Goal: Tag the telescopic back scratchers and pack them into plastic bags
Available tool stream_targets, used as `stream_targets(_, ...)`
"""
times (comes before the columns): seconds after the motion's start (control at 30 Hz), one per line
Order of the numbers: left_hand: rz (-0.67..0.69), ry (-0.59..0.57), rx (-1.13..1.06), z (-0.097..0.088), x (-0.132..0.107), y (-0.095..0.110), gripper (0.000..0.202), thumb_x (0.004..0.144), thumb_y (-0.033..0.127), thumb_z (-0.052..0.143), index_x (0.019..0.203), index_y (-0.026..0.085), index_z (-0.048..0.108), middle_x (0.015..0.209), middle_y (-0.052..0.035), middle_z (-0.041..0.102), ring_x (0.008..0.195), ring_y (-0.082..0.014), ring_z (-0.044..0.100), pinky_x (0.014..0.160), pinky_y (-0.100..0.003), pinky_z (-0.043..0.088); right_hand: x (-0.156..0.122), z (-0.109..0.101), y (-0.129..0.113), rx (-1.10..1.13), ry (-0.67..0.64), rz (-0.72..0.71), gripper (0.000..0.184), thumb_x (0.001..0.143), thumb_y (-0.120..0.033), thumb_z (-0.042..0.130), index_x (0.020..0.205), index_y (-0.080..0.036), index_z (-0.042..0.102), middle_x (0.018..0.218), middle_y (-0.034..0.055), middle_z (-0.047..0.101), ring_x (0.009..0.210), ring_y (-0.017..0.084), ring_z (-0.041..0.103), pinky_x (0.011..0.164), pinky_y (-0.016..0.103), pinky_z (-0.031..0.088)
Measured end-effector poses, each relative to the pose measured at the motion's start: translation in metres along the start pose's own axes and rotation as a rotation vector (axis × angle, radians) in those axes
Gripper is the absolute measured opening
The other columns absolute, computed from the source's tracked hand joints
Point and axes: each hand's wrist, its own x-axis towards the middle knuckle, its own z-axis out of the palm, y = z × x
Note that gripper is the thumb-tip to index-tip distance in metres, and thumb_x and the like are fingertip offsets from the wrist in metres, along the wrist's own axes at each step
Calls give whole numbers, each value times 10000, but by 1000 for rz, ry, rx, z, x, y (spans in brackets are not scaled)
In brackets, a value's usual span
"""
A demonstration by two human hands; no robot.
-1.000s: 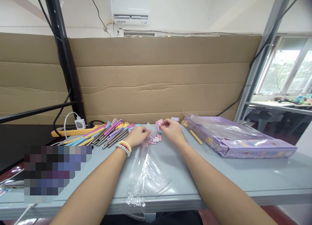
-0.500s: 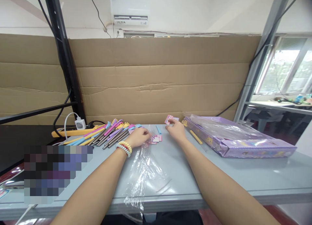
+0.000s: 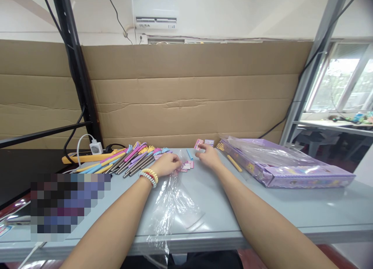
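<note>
My left hand [image 3: 167, 164], with bead bracelets on the wrist, rests curled on the top of a clear plastic bag [image 3: 175, 207] beside a small heap of pink and white tags [image 3: 186, 166]. My right hand [image 3: 208, 154] lies on the grey table [image 3: 291, 207] with fingers loosely spread, holding nothing. Its fingertips are just short of a pink tag [image 3: 198, 143] and a lilac tag [image 3: 209, 142] lying at the back. A short blue stick [image 3: 189, 154] lies between my hands.
A pile of metal sticks with coloured hand-shaped ends [image 3: 131, 158] lies at the left. A flat purple box [image 3: 279, 164] wrapped in clear film sits at the right, with a yellow stick [image 3: 233, 162] beside it. A power strip [image 3: 84, 156] and cardboard wall [image 3: 186, 94] stand behind.
My right hand carried a pink tag away from my left hand to the back of the table, set it down there and let go. The blue stick now lies on the table.
</note>
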Motion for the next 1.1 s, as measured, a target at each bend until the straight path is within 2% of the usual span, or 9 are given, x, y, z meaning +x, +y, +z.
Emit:
stream_targets(0.13,-9,-8,-10,1,0,0,303,754,445,488,665,169,577,596,-16,630,484,-138,570,485,-243,403,0,0,0,4,-1,-4,532,628,-217,543,1155,-147,567,959,89,659,746,197,606,702,283,416)
stream_targets(0.33,-25,-22,-5,1,-1,2,303,754,451,482,686,167,566,591,-9,620,472,-129,551,478,-240,398,0,0,-1,-28,28,-60,644,625,-216,562,1259,-147,474,1058,84,617,786,176,580,719,260,401)
stream_targets(0.47,-18,-36,20,0,-2,4,313,756,456,468,686,168,567,565,-5,601,460,-128,525,465,-239,374,-1,1,-1,-9,-65,-81,722,644,-224,561,1337,-168,365,889,40,638,646,146,556,643,244,396)
stream_targets(0.6,-14,-41,47,-2,-2,5,316,753,456,465,685,169,578,546,-3,584,458,-134,506,460,-246,355,1,5,3,-52,-115,-46,740,645,-223,571,1350,-171,353,767,19,628,648,156,550,634,246,389)
stream_targets(0.7,1,-32,43,-2,-3,6,313,747,451,471,685,167,587,547,-4,584,466,-134,504,473,-248,356,4,9,8,-62,-117,-36,725,642,-229,569,1339,-169,376,813,32,636,682,165,556,643,253,394)
stream_targets(0.93,2,-28,19,-1,-2,4,308,747,441,474,656,165,576,521,1,569,433,-123,491,453,-242,350,8,13,17,-44,-68,-43,715,617,-245,587,1310,-172,424,1109,87,598,865,200,568,711,267,417)
stream_targets(1.0,1,-30,16,0,-2,4,308,748,443,474,653,168,572,524,0,572,431,-124,496,453,-242,356,8,13,18,-53,-47,-48,703,613,-245,589,1297,-181,439,1120,90,593,886,211,565,734,280,415)
stream_targets(1.1,-13,-33,0,1,-1,3,306,745,454,479,664,172,566,535,1,579,436,-125,509,449,-239,368,7,11,15,-26,9,-68,740,604,-215,572,1322,-177,398,1056,84,611,807,202,578,731,292,419)
